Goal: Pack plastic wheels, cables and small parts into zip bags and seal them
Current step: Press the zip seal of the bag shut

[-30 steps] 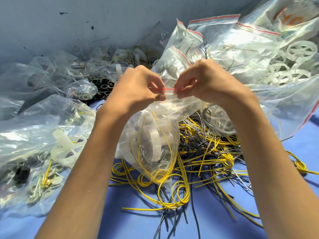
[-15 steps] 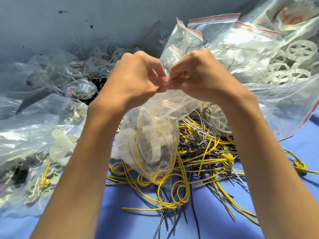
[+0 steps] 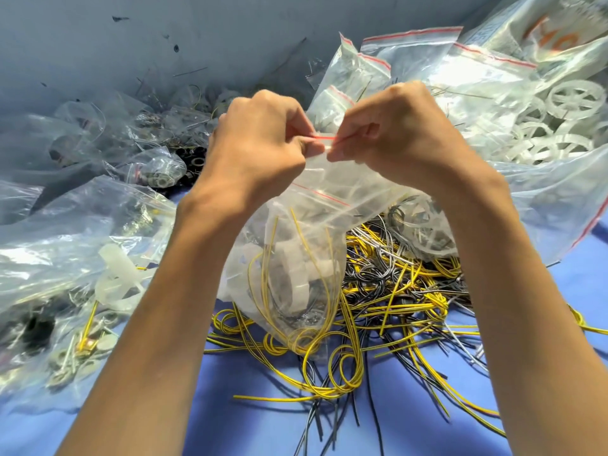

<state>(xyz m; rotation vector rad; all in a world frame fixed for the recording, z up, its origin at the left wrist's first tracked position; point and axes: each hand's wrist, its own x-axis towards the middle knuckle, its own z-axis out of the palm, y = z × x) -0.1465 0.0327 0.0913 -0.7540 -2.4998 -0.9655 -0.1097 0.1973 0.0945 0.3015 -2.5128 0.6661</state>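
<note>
Fingers [image 3: 307,149] of both hands are clenched in a pinch on the red zip strip [image 3: 324,137] of one clear zip bag [image 3: 306,205]; the rest is noted left to right

Far left: large clear bags [image 3: 65,232] lie on the blue desk [image 3: 411,422] and hold mixed small parts. A white plastic piece [image 3: 116,279] and a short yellow wire show through the film. Behind them, near the grey wall [image 3: 164,34], sits a small bag of metal rings [image 3: 161,171], with loose black rings [image 3: 194,153] just beside it.

Left hand [image 3: 260,146]: raised above the desk, thumb and curled forefinger gripping the left end of the strip.

Centre: the zip bag hangs from the strip between the two hands, its lower end reaching the cable pile. Inside are looped yellow cables [image 3: 316,258], white plastic parts [image 3: 296,274] and some small metal bits at the bottom, too blurred to identify. A second red line crosses the film lower down. Whether the seal is closed along its whole length cannot be told.

Right hand [image 3: 398,136]: same height as the left, thumb and forefinger pinching the right end of the strip. Only a short stretch of red shows between the two grips.

Below and right: loose cables [image 3: 394,291] in yellow, black and grey lie tangled on the desk, partly under the held bag.

Far right: empty zip bags [image 3: 411,51] lean at the back, and a large clear bag holds white spoked wheels [image 3: 572,100]
</note>
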